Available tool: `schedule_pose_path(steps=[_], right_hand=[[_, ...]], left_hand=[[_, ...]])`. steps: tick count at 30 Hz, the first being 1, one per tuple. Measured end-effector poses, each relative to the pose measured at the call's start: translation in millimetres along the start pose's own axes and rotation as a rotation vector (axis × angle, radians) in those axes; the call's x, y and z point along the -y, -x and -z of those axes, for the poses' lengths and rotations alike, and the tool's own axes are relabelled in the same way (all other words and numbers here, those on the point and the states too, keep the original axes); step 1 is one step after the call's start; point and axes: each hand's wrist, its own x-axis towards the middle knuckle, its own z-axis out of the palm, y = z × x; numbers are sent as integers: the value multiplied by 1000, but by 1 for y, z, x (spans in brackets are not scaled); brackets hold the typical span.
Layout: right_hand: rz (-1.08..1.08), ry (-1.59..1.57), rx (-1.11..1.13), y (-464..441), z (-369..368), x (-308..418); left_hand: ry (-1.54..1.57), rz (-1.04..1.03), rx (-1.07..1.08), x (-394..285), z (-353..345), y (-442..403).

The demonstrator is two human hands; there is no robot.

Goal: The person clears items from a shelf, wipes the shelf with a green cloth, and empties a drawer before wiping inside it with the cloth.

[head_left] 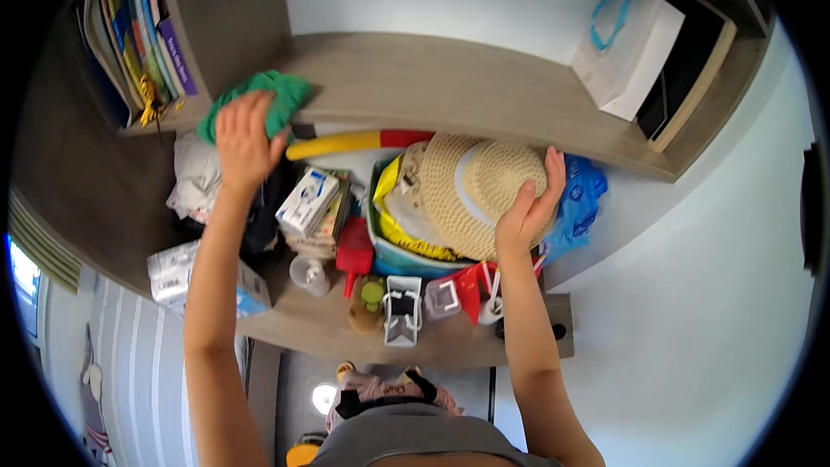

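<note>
My left hand (pixel 246 140) is closed over a crumpled green cloth (pixel 281 99) at the front edge of the upper shelf, its fingers lying on the cloth. My right hand (pixel 529 212) is against the right side of a woven straw hat (pixel 471 177) with a white band, thumb and fingers apart. The hat is tilted on top of a teal bin (pixel 406 261) holding yellow and clear plastic packaging (pixel 399 220). Just right of the hat bulges a blue plastic bag (pixel 581 199). Behind the hat and bin runs a yellow and red stick-like object (pixel 346 143).
On the upper shelf (pixel 415 78) stand books (pixel 143 30) at left, a white paper bag (pixel 618 52) and a dark framed panel (pixel 683 60) at right. Below are boxes (pixel 307 201), a red scoop-like item (pixel 354 246), a white small basket (pixel 403 311) and a plush toy (pixel 367 304).
</note>
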Motion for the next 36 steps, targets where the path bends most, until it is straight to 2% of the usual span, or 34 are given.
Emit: schedule_pose_path(steps=[5,10,11,12,13,16,22,25,26,29,30,33,36], right_hand=[[-98,-50,73,32,-10,18],[-223,-75,142,81,-19,40],[-240,-67,160,89,-21,47],[-256,-61,177,97,-24,56],[-271,-56,194,105,-27,64],[-308,-18,255,130,-34,81],[-399,47,367,196,-41,115],[-407,87,394,225,-36,127],[-417,120,396,236,-32,128],[-435,313,361,264,-13,138],[-427,446,397,276,-1,137],[-505,549,199,292,14,150],[-688,522,258,338,23,143]], left_hand=[[-14,32,-68,8,-2,6],[260,200,-198,-23,12,24],[354,169,-113,-24,9,49],[436,129,90,-28,4,85],[505,80,140,-36,4,119],[609,319,268,-58,27,218],[810,737,457,-77,65,328],[837,1141,428,-74,36,395],[824,1267,558,-72,25,425],[523,1144,828,-78,12,473],[536,1118,837,-79,26,445],[641,816,548,-89,46,397],[916,739,578,-111,48,373]])
